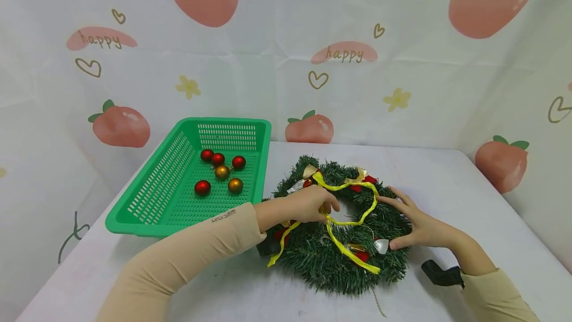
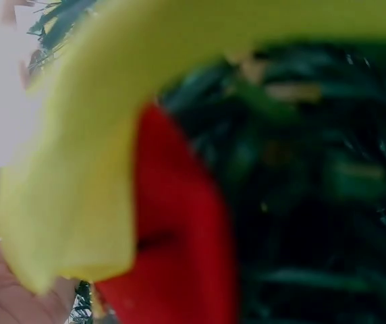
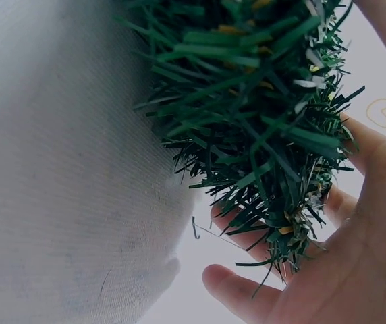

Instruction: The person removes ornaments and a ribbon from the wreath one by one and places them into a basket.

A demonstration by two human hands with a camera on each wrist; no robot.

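A green wreath (image 1: 321, 252) of artificial pine lies on the white table, trimmed with red, white and gold pieces. A yellow ribbon (image 1: 344, 251) loops over its centre, with two loose ends hanging across the front. My left hand (image 1: 306, 205) reaches over the wreath's left side, its bent fingers pinching the ribbon near the central hole; the exact grip is partly hidden. The left wrist view shows the ribbon (image 2: 65, 196) blurred beside a red piece (image 2: 179, 236). My right hand (image 1: 424, 227) rests with spread fingers against the wreath's right edge, also seen around the foliage (image 3: 260, 128).
A green plastic basket (image 1: 147, 227) stands at the left, close to the wreath, with several red balls (image 1: 202, 188) and gold balls (image 1: 235, 186) inside. Behind the table hangs a printed cloth (image 1: 268, 83). A thin beaded string (image 1: 379, 303) trails from the wreath's front.
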